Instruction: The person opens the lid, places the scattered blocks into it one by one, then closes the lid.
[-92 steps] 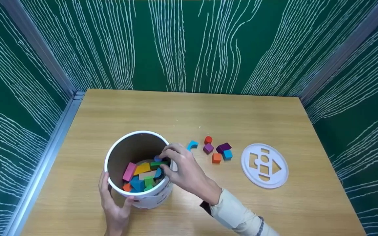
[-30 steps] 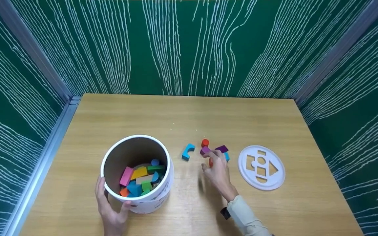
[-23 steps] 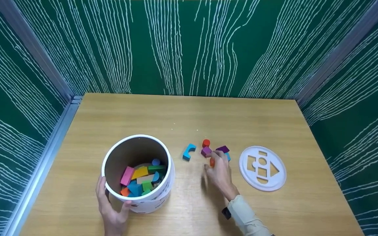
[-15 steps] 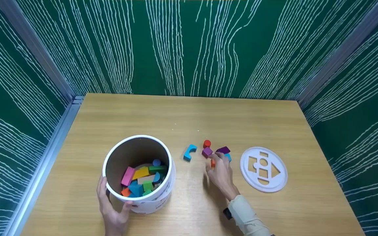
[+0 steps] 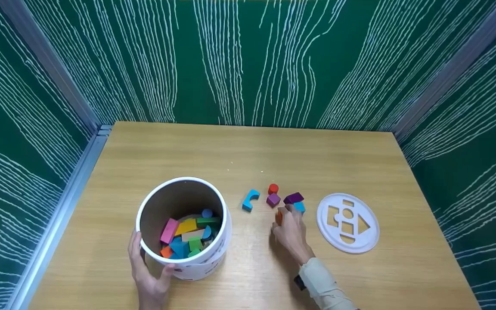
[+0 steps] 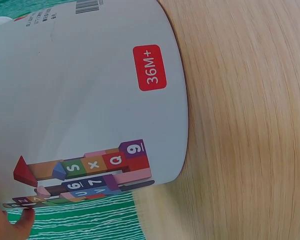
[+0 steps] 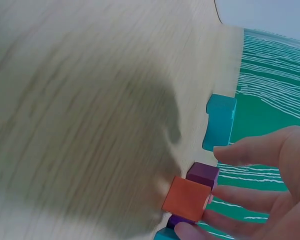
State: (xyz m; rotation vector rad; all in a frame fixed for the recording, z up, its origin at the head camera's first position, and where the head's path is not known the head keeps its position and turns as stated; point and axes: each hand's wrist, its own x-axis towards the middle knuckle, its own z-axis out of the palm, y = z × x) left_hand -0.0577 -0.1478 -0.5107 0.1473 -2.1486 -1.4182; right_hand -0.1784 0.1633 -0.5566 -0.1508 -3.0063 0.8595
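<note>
My left hand (image 5: 148, 275) holds a white bucket (image 5: 200, 269) near its rim, fingers along the left wall and thumb at the front. Inside the bucket lie several coloured blocks, among them a pink block (image 5: 169, 230) and a yellow one (image 5: 187, 225). My right hand (image 5: 292, 232) reaches down to an orange cube (image 7: 187, 198) on the table. In the right wrist view its fingers touch the cube's side while the thumb stands apart from it. Close by are a purple cube (image 5: 273, 199), a dark purple block (image 5: 293, 198) and a blue block (image 5: 299, 207).
A red cylinder (image 5: 273, 188) stands behind the purple cube. Between it and the bucket lies a blue arch block (image 5: 248, 204). To the right, a round white lid (image 5: 370, 241) with shaped holes lies flat on the wooden table (image 5: 248, 146). Green walls surround the table.
My right hand has left the bucket's rim and moved right to the loose blocks. Over the last second it has lowered slightly around the orange cube. The left hand stays at the bucket.
</note>
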